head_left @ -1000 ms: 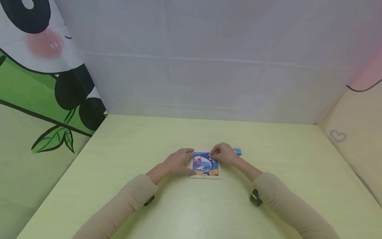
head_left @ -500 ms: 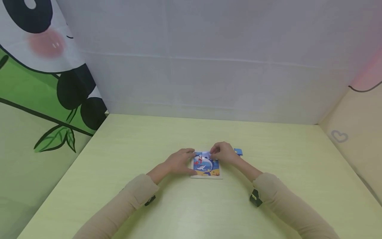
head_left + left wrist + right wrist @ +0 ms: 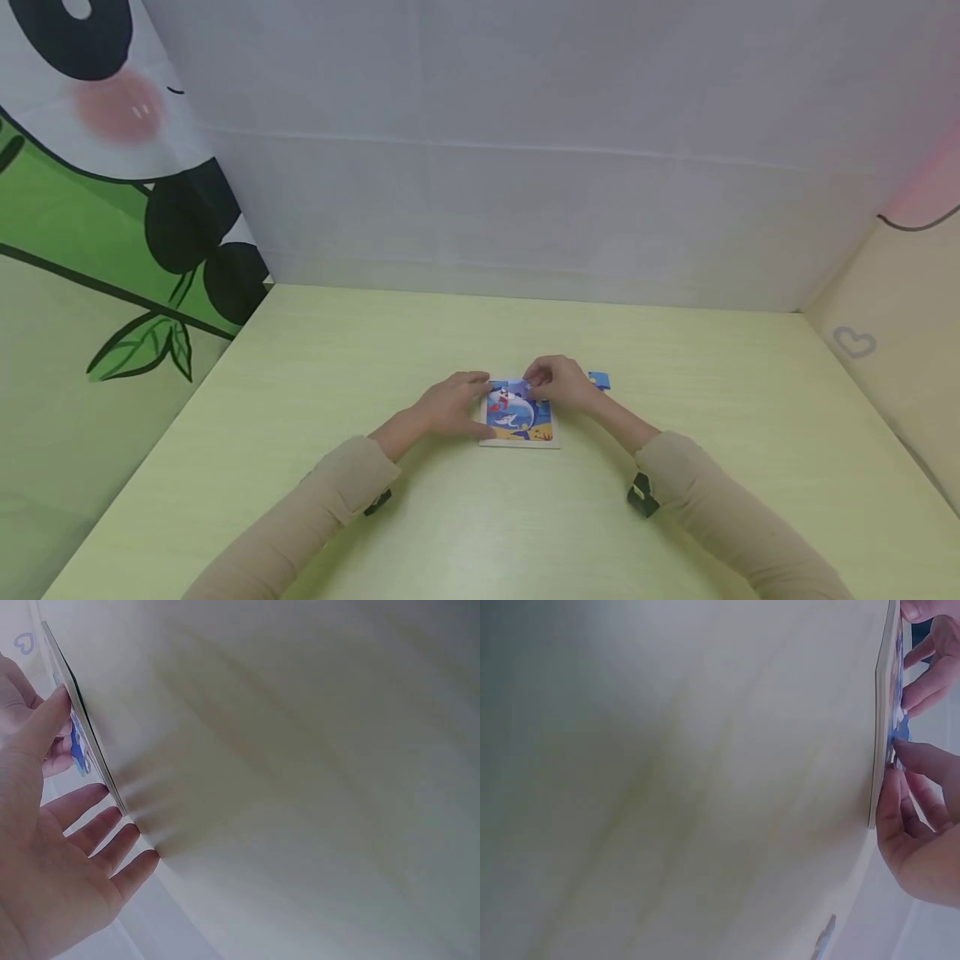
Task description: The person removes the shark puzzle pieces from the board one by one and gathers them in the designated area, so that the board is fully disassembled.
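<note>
A small jigsaw puzzle (image 3: 517, 421) with a whale picture lies in a light frame on the table. My left hand (image 3: 452, 406) rests at its left side, fingers spread at the far corner and thumb on the near corner. In the left wrist view the left thumb (image 3: 51, 720) touches the board's face. At the puzzle's upper right, my right hand (image 3: 561, 385) pinches a blue puzzle piece (image 3: 902, 729), which stands up tilted from the board in the right wrist view. Part of the puzzle's upper right is hidden behind the right fingers.
Another blue puzzle piece (image 3: 599, 380) lies on the table just beyond the right hand. The pale yellow table (image 3: 480, 517) meets a white wall cloth (image 3: 480, 208) at the back and printed panels at both sides.
The blue piece in my right hand has come down over the puzzle's top edge and shifted slightly left. My left hand keeps its place on the board.
</note>
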`<action>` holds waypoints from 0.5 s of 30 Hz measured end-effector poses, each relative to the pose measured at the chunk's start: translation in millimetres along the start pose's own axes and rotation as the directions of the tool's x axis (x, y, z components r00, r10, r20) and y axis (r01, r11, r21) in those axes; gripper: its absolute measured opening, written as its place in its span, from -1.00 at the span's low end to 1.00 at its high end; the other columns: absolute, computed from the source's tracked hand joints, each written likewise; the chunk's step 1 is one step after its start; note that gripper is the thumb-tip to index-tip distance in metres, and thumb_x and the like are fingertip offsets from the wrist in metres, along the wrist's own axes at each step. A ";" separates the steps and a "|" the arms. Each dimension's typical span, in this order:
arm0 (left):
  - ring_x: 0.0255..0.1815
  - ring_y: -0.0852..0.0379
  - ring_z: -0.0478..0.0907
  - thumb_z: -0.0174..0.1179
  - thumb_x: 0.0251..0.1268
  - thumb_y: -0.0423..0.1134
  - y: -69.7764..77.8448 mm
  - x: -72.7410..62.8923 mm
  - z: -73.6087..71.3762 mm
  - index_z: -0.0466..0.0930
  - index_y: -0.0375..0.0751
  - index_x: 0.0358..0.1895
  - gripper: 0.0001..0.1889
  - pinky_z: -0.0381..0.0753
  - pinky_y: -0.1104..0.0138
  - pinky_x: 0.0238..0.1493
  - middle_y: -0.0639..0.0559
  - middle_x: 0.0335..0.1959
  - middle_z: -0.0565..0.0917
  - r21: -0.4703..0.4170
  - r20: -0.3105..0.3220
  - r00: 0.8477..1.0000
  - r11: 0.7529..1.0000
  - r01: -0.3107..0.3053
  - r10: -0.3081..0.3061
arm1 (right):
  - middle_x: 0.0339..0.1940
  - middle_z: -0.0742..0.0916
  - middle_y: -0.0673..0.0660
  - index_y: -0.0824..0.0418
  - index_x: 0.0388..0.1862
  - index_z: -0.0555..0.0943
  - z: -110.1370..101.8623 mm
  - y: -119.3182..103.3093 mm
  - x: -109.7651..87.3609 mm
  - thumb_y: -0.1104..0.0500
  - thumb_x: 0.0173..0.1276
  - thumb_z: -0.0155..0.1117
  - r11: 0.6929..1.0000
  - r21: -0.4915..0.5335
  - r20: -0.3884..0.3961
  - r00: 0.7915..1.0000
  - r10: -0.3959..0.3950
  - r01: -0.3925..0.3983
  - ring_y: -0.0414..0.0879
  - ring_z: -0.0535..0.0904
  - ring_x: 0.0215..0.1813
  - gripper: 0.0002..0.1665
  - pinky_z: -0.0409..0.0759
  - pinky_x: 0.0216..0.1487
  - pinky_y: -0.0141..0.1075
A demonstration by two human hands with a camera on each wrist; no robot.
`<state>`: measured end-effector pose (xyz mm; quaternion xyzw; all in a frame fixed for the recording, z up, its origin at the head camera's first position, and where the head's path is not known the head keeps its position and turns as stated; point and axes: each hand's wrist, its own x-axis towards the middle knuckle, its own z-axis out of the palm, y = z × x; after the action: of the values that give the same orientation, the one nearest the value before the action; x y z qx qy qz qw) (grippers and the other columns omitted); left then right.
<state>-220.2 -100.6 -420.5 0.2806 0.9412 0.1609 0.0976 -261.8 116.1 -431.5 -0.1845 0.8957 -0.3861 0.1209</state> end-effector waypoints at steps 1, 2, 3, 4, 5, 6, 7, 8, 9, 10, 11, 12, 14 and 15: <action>0.30 -0.10 0.22 0.32 -0.05 0.10 -0.1 0.1 0.2 0.37 -0.27 0.21 -0.24 0.29 0.09 0.24 -0.15 0.29 0.31 0.004 0.003 1.000 1.000 0.003 -0.003 | -0.44 0.62 0.05 0.30 -0.25 0.60 -0.2 0.0 0.1 0.29 0.06 0.36 1.000 -0.001 0.001 1.000 -0.007 0.007 -0.16 0.50 -0.37 -0.76 0.52 -0.31 -0.39; 0.30 -0.10 0.22 0.32 -0.05 0.10 -0.2 0.2 0.5 0.37 -0.27 0.22 -0.24 0.28 0.09 0.24 -0.14 0.29 0.30 0.006 0.004 1.000 1.000 0.005 -0.005 | -0.43 0.62 0.05 0.29 -0.25 0.60 -0.2 0.2 0.2 0.30 0.06 0.36 1.000 -0.002 0.003 1.000 -0.012 0.012 -0.16 0.50 -0.37 -0.76 0.52 -0.30 -0.39; 0.30 -0.10 0.22 0.32 -0.05 0.11 -0.5 0.5 1.0 0.37 -0.26 0.22 -0.23 0.28 0.09 0.24 -0.14 0.29 0.30 0.008 0.004 1.000 1.000 0.006 -0.006 | -0.43 0.62 0.05 0.29 -0.26 0.60 -0.2 0.3 0.3 0.31 0.05 0.36 1.000 -0.006 0.004 1.000 -0.018 0.018 -0.16 0.50 -0.36 -0.76 0.53 -0.29 -0.39; 0.30 -0.09 0.22 0.31 -0.06 0.11 -0.9 0.8 1.4 0.37 -0.26 0.22 -0.23 0.28 0.10 0.25 -0.13 0.29 0.30 0.010 0.004 1.000 1.000 0.008 -0.008 | -0.42 0.63 0.05 0.29 -0.26 0.59 -0.1 0.6 0.2 0.32 0.05 0.36 1.000 -0.007 0.005 1.000 -0.023 0.024 -0.16 0.51 -0.35 -0.76 0.53 -0.28 -0.39; 0.30 -0.09 0.22 0.31 -0.06 0.11 -1.4 1.2 1.9 0.37 -0.26 0.22 -0.23 0.28 0.10 0.25 -0.13 0.29 0.30 0.010 0.003 1.000 1.000 0.008 -0.008 | -0.42 0.63 0.05 0.29 -0.26 0.59 0.0 0.8 0.3 0.32 0.04 0.36 1.000 -0.005 0.007 1.000 -0.027 0.027 -0.16 0.51 -0.35 -0.76 0.53 -0.28 -0.39; 0.30 -0.09 0.22 0.32 -0.06 0.12 -1.7 1.5 2.2 0.37 -0.26 0.22 -0.23 0.28 0.10 0.25 -0.13 0.29 0.30 0.011 0.002 1.000 1.000 0.007 -0.007 | -0.41 0.63 0.06 0.29 -0.26 0.59 0.3 1.2 0.4 0.33 0.04 0.36 0.999 -0.005 0.009 0.999 -0.032 0.033 -0.16 0.52 -0.35 -0.76 0.54 -0.27 -0.39; 0.30 -0.09 0.22 0.32 -0.06 0.12 -1.8 1.5 2.2 0.37 -0.26 0.22 -0.23 0.27 0.10 0.25 -0.13 0.29 0.30 0.013 0.003 1.000 1.000 0.006 -0.006 | -0.41 0.63 0.06 0.29 -0.25 0.58 0.4 1.4 0.3 0.34 0.04 0.36 0.999 -0.002 0.012 0.999 -0.036 0.036 -0.15 0.52 -0.34 -0.76 0.54 -0.27 -0.38; 0.30 -0.09 0.22 0.32 -0.06 0.12 -2.2 1.7 2.3 0.37 -0.26 0.22 -0.23 0.27 0.10 0.25 -0.13 0.29 0.31 0.013 0.002 1.000 1.000 0.005 -0.005 | -0.40 0.63 0.06 0.29 -0.25 0.58 0.6 1.8 0.4 0.34 0.04 0.35 0.999 0.000 0.014 0.999 -0.041 0.041 -0.15 0.52 -0.34 -0.76 0.54 -0.26 -0.38; 0.30 -0.09 0.22 0.32 -0.06 0.12 -2.2 1.7 2.2 0.37 -0.26 0.22 -0.22 0.27 0.10 0.25 -0.13 0.29 0.31 0.013 0.002 1.000 1.000 0.004 -0.004 | -0.39 0.63 0.07 0.29 -0.25 0.58 0.8 2.0 0.6 0.35 0.05 0.35 0.999 0.002 0.016 0.999 -0.047 0.047 -0.15 0.52 -0.33 -0.75 0.55 -0.25 -0.37; 0.30 -0.10 0.22 0.32 -0.06 0.12 -2.3 1.6 1.9 0.37 -0.26 0.22 -0.22 0.27 0.10 0.25 -0.13 0.29 0.31 0.013 0.002 1.000 1.000 0.003 -0.003 | -0.39 0.63 0.07 0.29 -0.24 0.57 1.0 2.2 0.7 0.35 0.05 0.34 0.999 0.005 0.018 0.999 -0.050 0.050 -0.15 0.53 -0.32 -0.75 0.55 -0.24 -0.37; 0.30 -0.10 0.22 0.32 -0.06 0.12 -2.3 1.5 1.7 0.37 -0.26 0.22 -0.22 0.27 0.10 0.25 -0.14 0.29 0.31 0.011 0.003 1.000 1.000 0.001 -0.001 | -0.38 0.63 0.07 0.28 -0.24 0.57 1.1 2.2 0.9 0.35 0.06 0.34 0.999 0.011 0.021 0.999 -0.048 0.048 -0.15 0.53 -0.32 -0.76 0.55 -0.23 -0.37; 0.30 -0.10 0.22 0.32 -0.06 0.12 -2.1 1.3 1.4 0.37 -0.26 0.22 -0.22 0.27 0.10 0.25 -0.14 0.29 0.31 0.010 0.004 1.000 1.000 0.001 -0.001 | -0.38 0.63 0.07 0.28 -0.24 0.57 0.9 2.2 1.0 0.35 0.07 0.33 0.999 0.015 0.025 0.998 -0.049 0.049 -0.14 0.53 -0.31 -0.76 0.55 -0.22 -0.36; 0.30 -0.10 0.22 0.32 -0.06 0.12 -2.3 1.4 1.5 0.37 -0.26 0.22 -0.22 0.28 0.10 0.25 -0.14 0.29 0.31 0.009 0.005 1.000 1.000 0.000 0.000 | -0.38 0.63 0.07 0.28 -0.24 0.57 0.1 2.0 0.8 0.35 0.08 0.32 0.998 0.025 0.031 0.998 -0.059 0.059 -0.14 0.53 -0.30 -0.77 0.56 -0.21 -0.35; 0.30 -0.10 0.22 0.32 -0.06 0.11 -2.3 1.3 1.5 0.37 -0.26 0.22 -0.22 0.28 0.10 0.25 -0.14 0.29 0.31 0.007 0.005 1.000 1.000 -0.001 0.001 | -0.38 0.63 0.07 0.28 -0.24 0.57 -0.2 1.5 0.7 0.35 0.08 0.31 0.998 0.032 0.033 0.998 -0.061 0.060 -0.13 0.53 -0.30 -0.78 0.56 -0.21 -0.35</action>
<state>-222.0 -101.4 -422.8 0.2817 0.9414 0.1570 0.0990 -262.9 116.9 -432.5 -0.2159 0.8814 -0.4005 0.1273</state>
